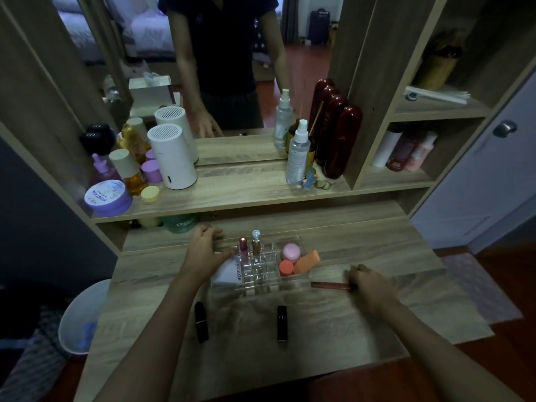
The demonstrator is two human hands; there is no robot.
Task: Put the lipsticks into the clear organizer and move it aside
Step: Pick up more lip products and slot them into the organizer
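The clear organizer (262, 281) sits mid-table with two lipsticks standing in its back slots, a pink one (243, 248) and a silver-capped one (256, 244). Sponges and a pink puff fill its right compartment, a white packet its left. My left hand (204, 249) rests on the organizer's left back corner, fingers apart. Just right of the organizer, my right hand (367, 285) grips one end of a slim reddish-brown lipstick (329, 285) lying on the table. Two black lipsticks lie in front, one at the left (201, 322), one in the middle (282, 323).
A raised shelf behind holds bottles, jars, a white cylinder (174, 158), a spray bottle (298, 153) and dark red cases (338, 140) before a mirror. A white bin (84, 317) stands left of the table. Side shelves and a door are at right.
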